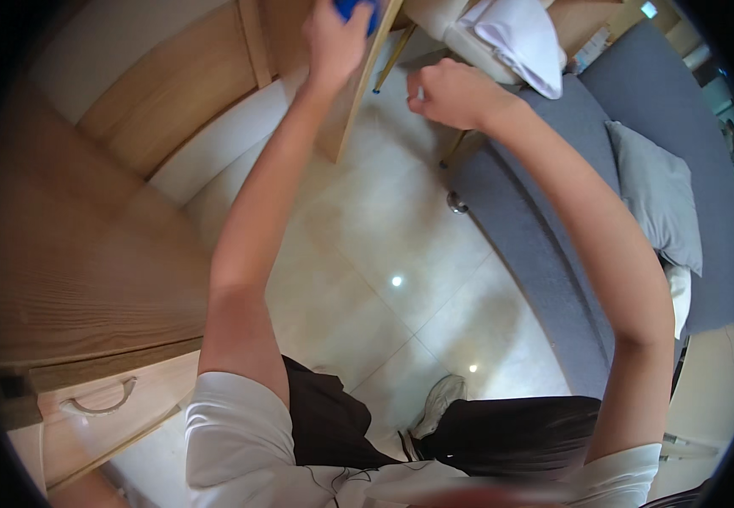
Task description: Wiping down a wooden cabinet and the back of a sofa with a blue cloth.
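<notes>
My left hand [335, 47] is raised at the top of the view, its fingers around a blue object [359, 14] that the upper edge partly cuts off. Close beside it stands a wooden panel [348, 117], seen nearly edge-on. To the right, my right hand [452, 94] hangs above the floor with its fingers curled. A small pale spot shows between thumb and fingers, but whether it is a held thing or a gap I cannot tell. Just beyond that hand, a white cloth [519, 38] lies draped over a cream chair [433, 19] with thin gold-coloured legs.
A grey sofa [532, 247] with a grey cushion [656, 190] runs along the right. On the left is a wooden cabinet [100, 254]; below it, a drawer front [151, 406] has a curved handle. Pale glossy floor tiles [367, 254] lie between them.
</notes>
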Available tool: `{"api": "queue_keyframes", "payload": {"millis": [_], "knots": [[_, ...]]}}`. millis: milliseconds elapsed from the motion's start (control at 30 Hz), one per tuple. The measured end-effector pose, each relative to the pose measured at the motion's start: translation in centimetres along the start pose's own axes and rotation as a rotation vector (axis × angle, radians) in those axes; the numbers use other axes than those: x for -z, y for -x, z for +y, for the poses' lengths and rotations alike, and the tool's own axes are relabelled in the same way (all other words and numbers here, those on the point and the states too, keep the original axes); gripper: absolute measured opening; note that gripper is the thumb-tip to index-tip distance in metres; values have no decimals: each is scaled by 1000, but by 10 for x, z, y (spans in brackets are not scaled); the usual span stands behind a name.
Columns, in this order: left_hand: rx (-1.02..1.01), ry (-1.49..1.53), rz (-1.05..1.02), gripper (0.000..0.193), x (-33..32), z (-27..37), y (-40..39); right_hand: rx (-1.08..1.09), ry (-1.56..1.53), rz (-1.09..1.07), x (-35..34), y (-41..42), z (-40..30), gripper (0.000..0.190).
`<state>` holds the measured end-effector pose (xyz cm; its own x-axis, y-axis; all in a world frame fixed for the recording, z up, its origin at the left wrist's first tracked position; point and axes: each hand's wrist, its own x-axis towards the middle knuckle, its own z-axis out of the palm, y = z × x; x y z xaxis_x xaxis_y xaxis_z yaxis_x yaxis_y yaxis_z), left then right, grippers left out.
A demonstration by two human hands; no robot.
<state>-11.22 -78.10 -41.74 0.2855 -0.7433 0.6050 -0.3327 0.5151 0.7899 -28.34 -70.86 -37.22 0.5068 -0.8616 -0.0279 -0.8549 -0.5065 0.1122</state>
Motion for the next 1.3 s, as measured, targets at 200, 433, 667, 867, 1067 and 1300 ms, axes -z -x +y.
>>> {"api": "queue_keyframes", "payload": {"millis": [200, 433, 667, 867, 1067, 1300], "knots": [[-338, 96, 103, 29, -12, -12, -7, 36, -78, 1, -24, -1, -7, 23], [608, 96, 94, 31, -41, -215, 120, 143, -150, 160, -34, -22, -2, 24], [-376, 134, 340, 18, -51, -87, 46, 112, -186, 40, -20, -24, 14, 27], [-389, -55, 312, 23, -37, -124, 57, 48, -316, 121, -83, -19, 18, 32], [1110, 568, 156, 21, -27, -206, 93, 51, -469, -8, -100, -8, 8, 38], [-423, 87, 172, 16, -38, -30, 29, 589, -94, 139, -100, -43, 65, 36]]}}
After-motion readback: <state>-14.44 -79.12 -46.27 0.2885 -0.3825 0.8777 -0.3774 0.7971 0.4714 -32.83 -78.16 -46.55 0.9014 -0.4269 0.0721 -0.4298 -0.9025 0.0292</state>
